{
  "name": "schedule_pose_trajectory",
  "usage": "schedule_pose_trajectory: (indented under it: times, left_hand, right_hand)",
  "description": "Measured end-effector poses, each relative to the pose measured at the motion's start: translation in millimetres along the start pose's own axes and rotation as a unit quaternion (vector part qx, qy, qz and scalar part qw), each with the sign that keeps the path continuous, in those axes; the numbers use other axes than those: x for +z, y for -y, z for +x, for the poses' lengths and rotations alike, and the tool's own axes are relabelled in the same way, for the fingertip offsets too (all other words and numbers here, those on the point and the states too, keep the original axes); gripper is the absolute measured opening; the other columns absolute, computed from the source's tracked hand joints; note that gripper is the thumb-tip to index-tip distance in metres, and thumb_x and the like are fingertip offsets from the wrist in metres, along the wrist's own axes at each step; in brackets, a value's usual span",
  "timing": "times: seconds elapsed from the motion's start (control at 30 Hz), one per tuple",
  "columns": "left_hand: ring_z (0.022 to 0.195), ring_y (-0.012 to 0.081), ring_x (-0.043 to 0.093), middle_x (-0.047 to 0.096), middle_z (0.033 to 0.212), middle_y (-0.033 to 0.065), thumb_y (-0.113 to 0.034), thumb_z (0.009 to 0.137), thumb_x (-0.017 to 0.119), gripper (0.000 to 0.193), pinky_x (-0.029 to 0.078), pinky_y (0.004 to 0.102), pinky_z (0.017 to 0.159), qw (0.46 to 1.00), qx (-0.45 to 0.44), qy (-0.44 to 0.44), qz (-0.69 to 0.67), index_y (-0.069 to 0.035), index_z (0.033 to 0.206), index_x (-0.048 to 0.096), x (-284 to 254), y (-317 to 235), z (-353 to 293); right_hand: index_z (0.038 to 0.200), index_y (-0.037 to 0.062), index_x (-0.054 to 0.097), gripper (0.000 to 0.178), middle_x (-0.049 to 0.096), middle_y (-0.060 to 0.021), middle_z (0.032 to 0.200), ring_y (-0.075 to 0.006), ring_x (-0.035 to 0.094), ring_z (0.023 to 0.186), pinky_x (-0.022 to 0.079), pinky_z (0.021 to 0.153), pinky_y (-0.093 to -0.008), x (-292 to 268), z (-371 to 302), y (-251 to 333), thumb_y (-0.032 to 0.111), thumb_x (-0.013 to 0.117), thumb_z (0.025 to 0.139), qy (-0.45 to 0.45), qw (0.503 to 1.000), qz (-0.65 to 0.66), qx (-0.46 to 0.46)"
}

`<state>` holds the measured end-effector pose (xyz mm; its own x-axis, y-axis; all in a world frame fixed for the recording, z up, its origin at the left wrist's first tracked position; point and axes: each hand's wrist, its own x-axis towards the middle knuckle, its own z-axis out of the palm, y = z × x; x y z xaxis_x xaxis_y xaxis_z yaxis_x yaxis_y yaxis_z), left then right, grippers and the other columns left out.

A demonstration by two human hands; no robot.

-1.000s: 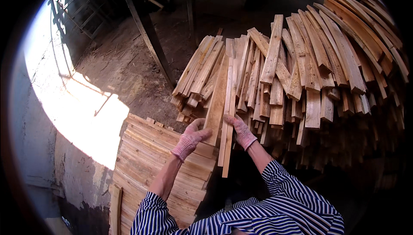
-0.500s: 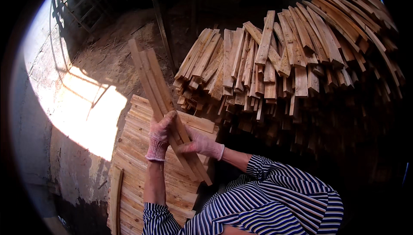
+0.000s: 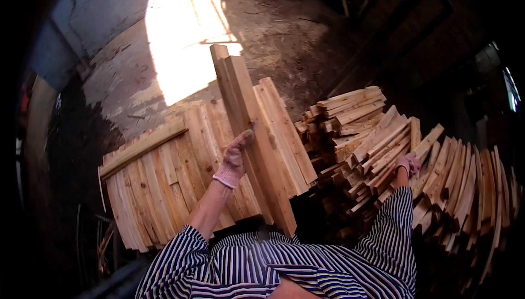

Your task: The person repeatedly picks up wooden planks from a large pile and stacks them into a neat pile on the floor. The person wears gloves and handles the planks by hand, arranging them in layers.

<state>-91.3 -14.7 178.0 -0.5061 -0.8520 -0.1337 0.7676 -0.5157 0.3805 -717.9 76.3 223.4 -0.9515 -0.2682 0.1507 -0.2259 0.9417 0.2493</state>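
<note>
My left hand (image 3: 238, 154), in a pinkish knit glove, is closed on the edge of a pair of long wooden boards (image 3: 261, 140). They slant across a layer of planks laid side by side (image 3: 164, 189), their near ends close to my body. Out to the right, my right hand (image 3: 408, 164), gloved alike, is at the big pile of loose boards (image 3: 377, 148). Its fingers are bent over the end of a board (image 3: 428, 141) there; the fingertips are partly hidden.
A narrow wooden strip (image 3: 143, 152) lies across the far left of the plank layer. Beyond is a dirt-strewn concrete floor (image 3: 268, 36) with a bright sunlit patch (image 3: 178, 42). A grey wall (image 3: 112, 6) rises at the far left.
My view has swung to the right. My right hand has let go of the held boards and reached out to the pile; my left hand still grips them.
</note>
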Motion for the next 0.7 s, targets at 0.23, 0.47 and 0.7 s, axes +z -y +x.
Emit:
schedule_pose_trajectory:
  times: [0.23, 0.47, 0.7]
  left_hand:
    - [0.11, 0.0253, 0.066, 0.067, 0.125, 0.0113, -0.048, 0.091, 0.068, 0.066, 0.056, 0.039, 0.099, 0.988, 0.121, -0.086, 0.041, -0.001, 0.136, 0.056, -38, -15, -38]
    - [0.109, 0.0331, 0.067, 0.066, 0.125, 0.0174, -0.039, 0.09, 0.074, 0.057, 0.059, 0.0466, 0.094, 0.997, 0.06, 0.026, -0.03, 0.0, 0.128, 0.06, -1, -54, -33]
    - [0.101, 0.0223, 0.072, 0.073, 0.115, 0.0094, -0.04, 0.092, 0.072, 0.052, 0.062, 0.0378, 0.09, 0.991, 0.102, -0.047, 0.069, -0.005, 0.129, 0.063, 4, -90, -58]
  right_hand:
    - [0.142, 0.0007, 0.053, 0.047, 0.06, -0.0105, 0.121, -0.021, 0.059, 0.103, 0.049, 0.085, -0.0311, -12, -67, -26, 0.016, 0.061, 0.098, 0.09, 0.711, 0.666, -0.207]
    - [0.149, 0.0052, 0.043, 0.062, 0.055, -0.0087, 0.131, -0.0192, 0.057, 0.105, 0.051, 0.085, -0.0274, -107, -402, -35, 0.021, 0.069, 0.094, 0.308, 0.431, 0.811, -0.248]
    - [0.154, 0.0054, 0.038, 0.077, 0.042, -0.0141, 0.154, -0.0246, 0.046, 0.136, 0.042, 0.109, -0.0331, -110, -514, -34, 0.01, 0.074, 0.086, 0.339, 0.492, 0.619, -0.51]
